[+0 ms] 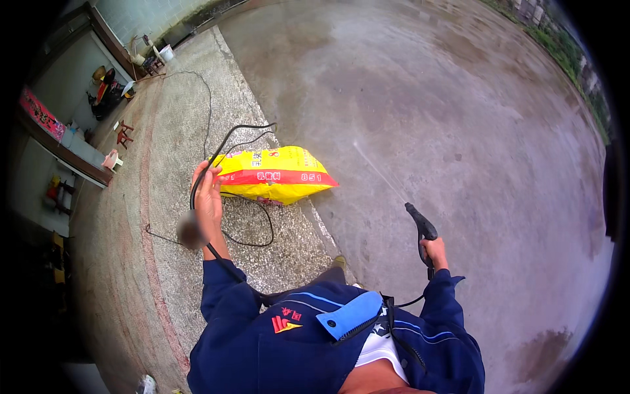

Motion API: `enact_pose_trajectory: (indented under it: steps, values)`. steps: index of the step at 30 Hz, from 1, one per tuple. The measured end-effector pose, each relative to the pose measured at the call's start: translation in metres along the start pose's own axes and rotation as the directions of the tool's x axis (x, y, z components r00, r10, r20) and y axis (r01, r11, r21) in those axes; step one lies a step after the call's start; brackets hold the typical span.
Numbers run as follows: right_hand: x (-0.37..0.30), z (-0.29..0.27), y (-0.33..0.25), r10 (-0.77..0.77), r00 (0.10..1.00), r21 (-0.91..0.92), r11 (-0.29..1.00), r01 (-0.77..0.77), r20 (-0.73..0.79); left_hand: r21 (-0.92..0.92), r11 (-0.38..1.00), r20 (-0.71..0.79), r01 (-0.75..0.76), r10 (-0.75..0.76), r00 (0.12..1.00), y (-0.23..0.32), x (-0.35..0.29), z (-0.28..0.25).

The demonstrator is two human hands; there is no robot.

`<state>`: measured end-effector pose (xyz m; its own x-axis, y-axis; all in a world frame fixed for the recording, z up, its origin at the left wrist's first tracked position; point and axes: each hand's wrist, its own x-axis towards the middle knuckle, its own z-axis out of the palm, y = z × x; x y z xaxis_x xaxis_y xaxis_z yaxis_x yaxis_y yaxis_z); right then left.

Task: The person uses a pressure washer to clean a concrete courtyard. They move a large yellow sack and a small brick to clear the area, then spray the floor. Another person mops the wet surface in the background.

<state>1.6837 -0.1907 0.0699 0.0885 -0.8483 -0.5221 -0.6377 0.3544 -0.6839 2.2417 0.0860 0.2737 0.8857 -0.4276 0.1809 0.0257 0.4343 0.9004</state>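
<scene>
My right hand (pixel 435 252) is wrapped around the grip of a black spray gun (pixel 422 224). From its nozzle a thin jet of water (pixel 380 172) shoots forward and left over the concrete. My left hand (pixel 209 205), raised on the left, has its fingers bent round a black hose (pixel 226 140). That hose loops forward above a yellow and red sack (pixel 275 176) and runs back along my left forearm toward my waist. The plump sack lies on its side just beyond my left hand. A blurred round patch covers part of my left wrist.
Thin black cable (pixel 266 244) coils on the pebbled strip (pixel 170 164) beside the sack. A seam divides this strip from the wet concrete (pixel 459 118) on the right. Far left are doorways, a small wooden stool (pixel 124 134), a pink stool (pixel 112 159) and a white bucket (pixel 167 52).
</scene>
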Motion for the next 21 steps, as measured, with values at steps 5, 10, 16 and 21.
enact_pose_trajectory:
  steps: [5,10,16,21]
  values:
    - [0.013,-0.004,-0.004,-0.047,0.997,-0.017,0.999,0.046,-0.059,-0.482,0.866,0.158,0.134,-0.064,0.985,-0.009,0.011,-0.015]
    - [0.036,0.007,-0.012,-0.164,0.980,-0.137,0.979,0.149,-0.110,-0.556,0.764,0.290,0.326,-0.189,0.938,-0.011,0.033,-0.025]
    - [0.061,0.046,-0.073,-0.319,0.943,-0.315,0.908,0.275,-0.095,-0.450,0.800,0.183,0.397,-0.352,0.918,-0.004,0.046,-0.018]
    - [0.083,0.079,-0.108,-0.297,0.952,-0.250,0.930,0.269,-0.078,-0.378,0.794,0.099,0.477,-0.478,0.873,-0.015,0.060,-0.036]
